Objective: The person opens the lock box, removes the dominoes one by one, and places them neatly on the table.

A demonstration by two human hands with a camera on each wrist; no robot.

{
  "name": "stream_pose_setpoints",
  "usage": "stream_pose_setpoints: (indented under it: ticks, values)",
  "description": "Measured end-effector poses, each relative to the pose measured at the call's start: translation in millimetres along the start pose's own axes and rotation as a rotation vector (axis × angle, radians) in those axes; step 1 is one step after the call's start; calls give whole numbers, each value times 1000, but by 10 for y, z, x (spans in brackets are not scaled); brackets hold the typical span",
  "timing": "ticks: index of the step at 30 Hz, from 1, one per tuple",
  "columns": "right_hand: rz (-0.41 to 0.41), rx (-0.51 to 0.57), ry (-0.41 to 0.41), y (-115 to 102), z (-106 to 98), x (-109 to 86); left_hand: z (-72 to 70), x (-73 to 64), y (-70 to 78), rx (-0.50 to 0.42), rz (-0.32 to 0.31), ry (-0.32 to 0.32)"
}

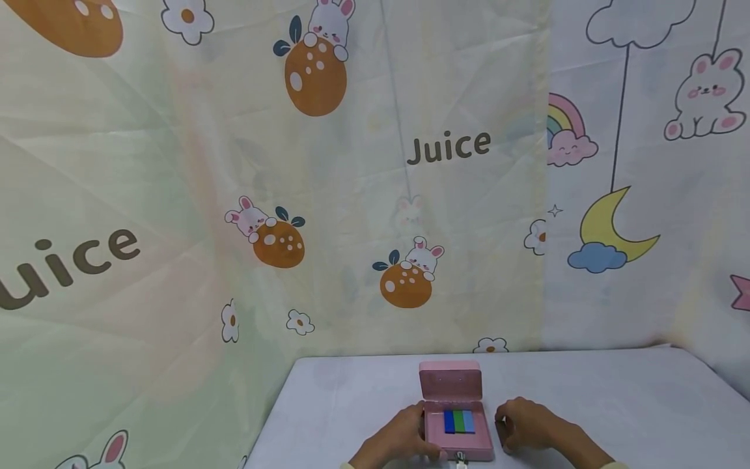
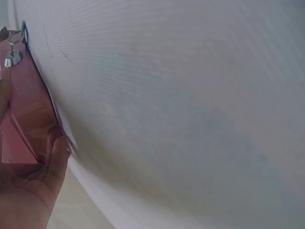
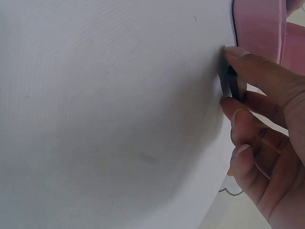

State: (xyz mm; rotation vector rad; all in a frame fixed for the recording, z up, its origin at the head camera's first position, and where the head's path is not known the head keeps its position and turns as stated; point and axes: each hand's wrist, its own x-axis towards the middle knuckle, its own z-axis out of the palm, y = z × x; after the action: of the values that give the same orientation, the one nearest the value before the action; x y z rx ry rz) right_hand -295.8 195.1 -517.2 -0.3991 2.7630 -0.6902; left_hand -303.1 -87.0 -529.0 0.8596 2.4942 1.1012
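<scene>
A pink hinged tin (image 1: 489,449) stands on the table with its lid (image 1: 451,384) raised at the back. Inside it, side by side, lie a dark blue strip (image 1: 448,422), a green strip (image 1: 459,422) and a light blue strip (image 1: 469,422). My left hand (image 1: 401,433) grips the tin's left side and front corner, near the metal clasp (image 2: 14,58). Just right of the tin, my right hand (image 1: 530,423) pinches a small dark flat piece (image 3: 233,86) between thumb and finger, close to the tabletop. Its exact kind cannot be made out.
A white-covered table (image 1: 351,384) lies under both hands. Behind and at the left hangs a printed curtain (image 1: 351,169) with rabbits, oranges and lettering. Another printed cloth (image 1: 674,163) hangs at the right.
</scene>
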Motion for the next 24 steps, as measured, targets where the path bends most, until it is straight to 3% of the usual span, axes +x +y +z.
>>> stream_pose_setpoints:
  ticks: [24]
  values:
    - [37, 6, -7, -45, -18, -46, 12, 8, -41, -10, 31, 8]
